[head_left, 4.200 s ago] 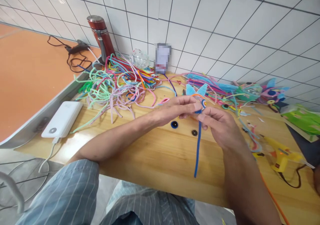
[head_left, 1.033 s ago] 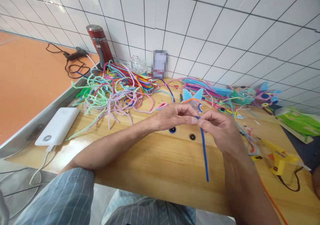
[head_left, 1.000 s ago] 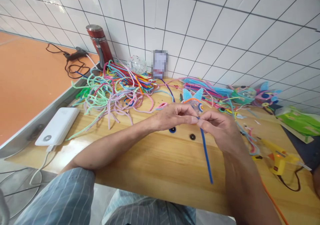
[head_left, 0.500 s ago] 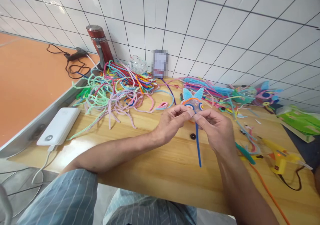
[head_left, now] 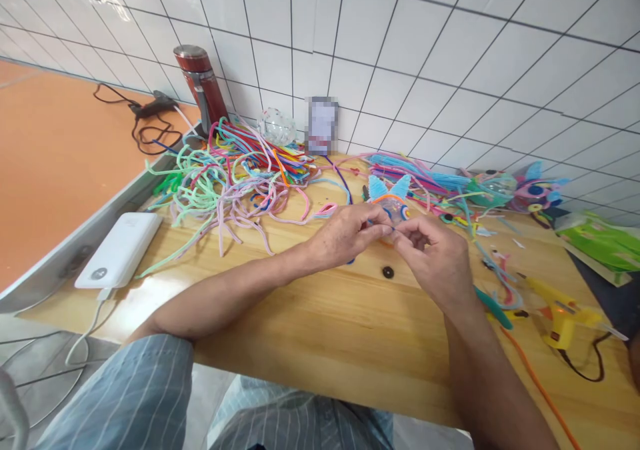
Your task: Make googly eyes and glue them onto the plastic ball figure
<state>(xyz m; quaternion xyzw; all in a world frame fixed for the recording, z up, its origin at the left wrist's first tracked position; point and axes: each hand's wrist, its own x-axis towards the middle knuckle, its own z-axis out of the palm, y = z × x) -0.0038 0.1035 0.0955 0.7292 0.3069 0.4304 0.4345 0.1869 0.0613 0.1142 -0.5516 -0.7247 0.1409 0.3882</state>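
Free end of blue stem [head_left: 393, 229] has moved out of view; left hand [head_left: 345, 233] and right hand [head_left: 436, 255] pinch it narrowly near blue-eared ball [head_left: 394, 204].

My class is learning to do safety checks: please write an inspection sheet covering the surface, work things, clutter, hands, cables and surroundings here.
Surface: wooden tabletop; spills, nothing seen.
Work things: figure with blue ears, behind the fingertips; black disc nearer the person.
Clutter: tangled fuzzy wires left of the figure; glue gun and teal handle at right.
Hands: left hand and right hand meet at the fingertips on a small blue piece.
Cables: white cable from the power bank hangs over the edge; orange cable lies near the right forearm.
Surroundings: tiled wall behind; red flask and phone beside it.
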